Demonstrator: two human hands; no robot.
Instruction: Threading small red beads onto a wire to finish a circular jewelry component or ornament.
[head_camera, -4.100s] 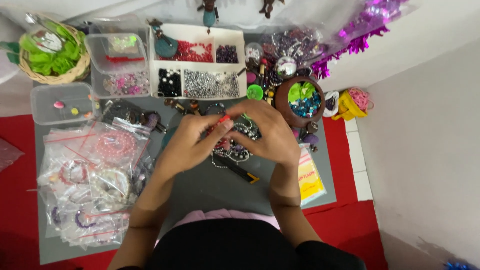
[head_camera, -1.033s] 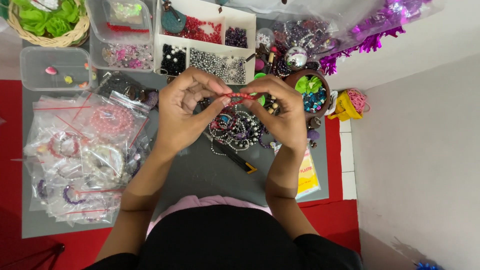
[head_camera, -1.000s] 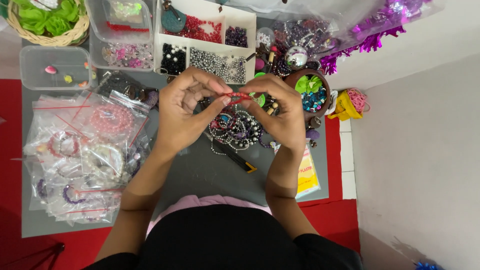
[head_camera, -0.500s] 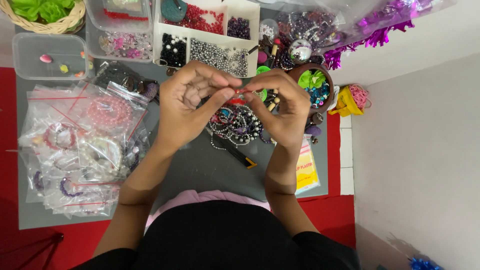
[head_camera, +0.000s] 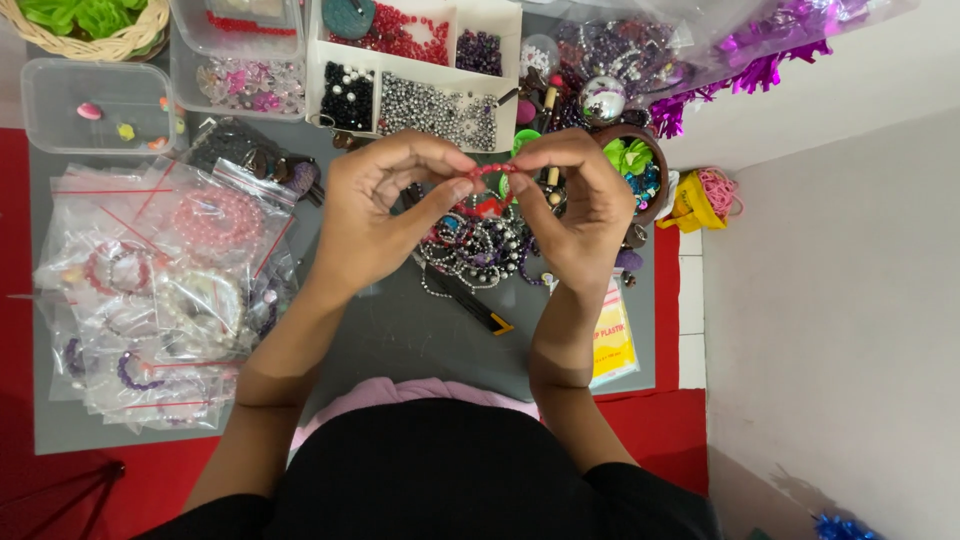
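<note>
Both hands are raised over the grey mat (head_camera: 400, 340), pinching one short red strand (head_camera: 492, 172) between them. The left hand (head_camera: 385, 215) has thumb and forefinger closed on the strand's left end; the right hand (head_camera: 575, 205) has its fingertips closed on the right end. The strand hangs in the air just above a heap of beads (head_camera: 480, 245) and near the far tray (head_camera: 410, 60) of sorted beads.

The risk, as I judge it, lies in how little of the strand either hand has. If one pinch slackens, the free end could drop and beads could slide off into the heap below, where red ones would be hard to pick out again. Pulling the two ends apart too hard could snap the cord; whether it is elastic or thread I cannot tell, since it is too small here.

The bowl (head_camera: 640, 165) at the right sits just beside the right hand, so a wide elbow swing could tip it. The bags (head_camera: 150, 290) at the left lie well apart from the hands.
</note>
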